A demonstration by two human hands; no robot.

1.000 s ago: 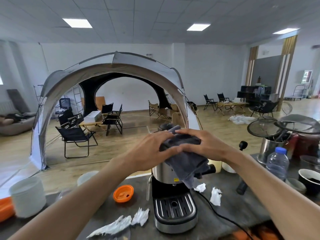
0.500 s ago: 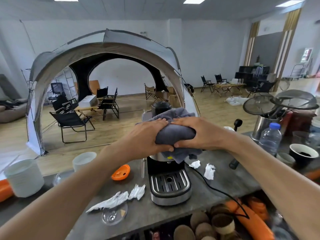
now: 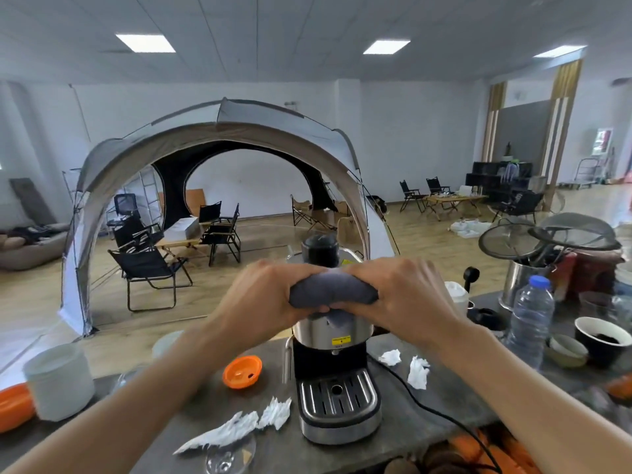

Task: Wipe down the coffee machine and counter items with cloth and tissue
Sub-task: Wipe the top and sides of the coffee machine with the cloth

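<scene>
Gripping bunched grey cloth [image 3: 333, 289] w/ both hands [image 3: 270, 295] [image 3: 407, 295] atop coffee machine [image 3: 333, 371]; yellow label [image 3: 342, 341] unreadable.

Coffee machine [image 3: 333, 340] top hidden behind cloth [image 3: 333, 291], hands.

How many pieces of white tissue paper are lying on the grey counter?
4. Two crumpled white tissue pieces lie right of the steel coffee machine, at and; two torn ones lie front-left, at and. The arms may hide more.

Soft matt grey cloth [image 3: 333, 289], glossy steel coffee machine [image 3: 333, 364], crumpled white tissue [image 3: 418, 372]
</scene>
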